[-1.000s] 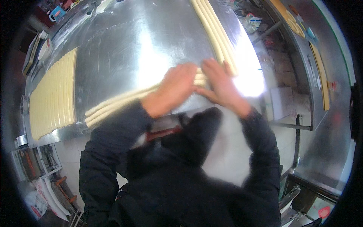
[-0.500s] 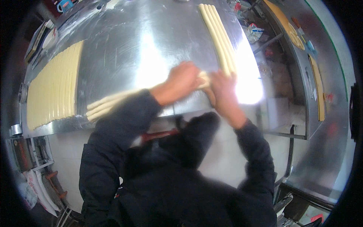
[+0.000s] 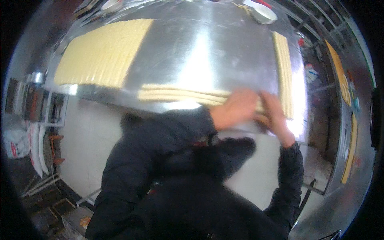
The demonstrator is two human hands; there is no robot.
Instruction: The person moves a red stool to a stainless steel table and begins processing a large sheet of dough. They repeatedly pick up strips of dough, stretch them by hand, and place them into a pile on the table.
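Long pale dough strips [image 3: 172, 94] lie side by side along the near edge of the steel table [image 3: 232, 60]. Both hands are at their right-hand end: my left hand [image 3: 236, 108] is curled over them with fingers closed, and my right hand [image 3: 274, 114] grips them just right of it, thumb low; both are blurred. Another bundle of dough strips [image 3: 282, 74] lies lengthwise along the table's right side, beside my right hand. A wide slab of ridged dough [image 3: 102, 54] covers the table's left part.
A white bowl [image 3: 262, 14] and a dish [image 3: 111, 5] stand at the back. A side counter [image 3: 336, 152] with a wooden board [image 3: 336, 68] is on the right. At lower left are white sacks [image 3: 36, 152], a metal pot [image 3: 37, 78] and metal racks.
The view has turned, bringing the back bowls into sight and shifting the table rightward in the picture. Both hands still work at the near strips' right end, now appearing further right.
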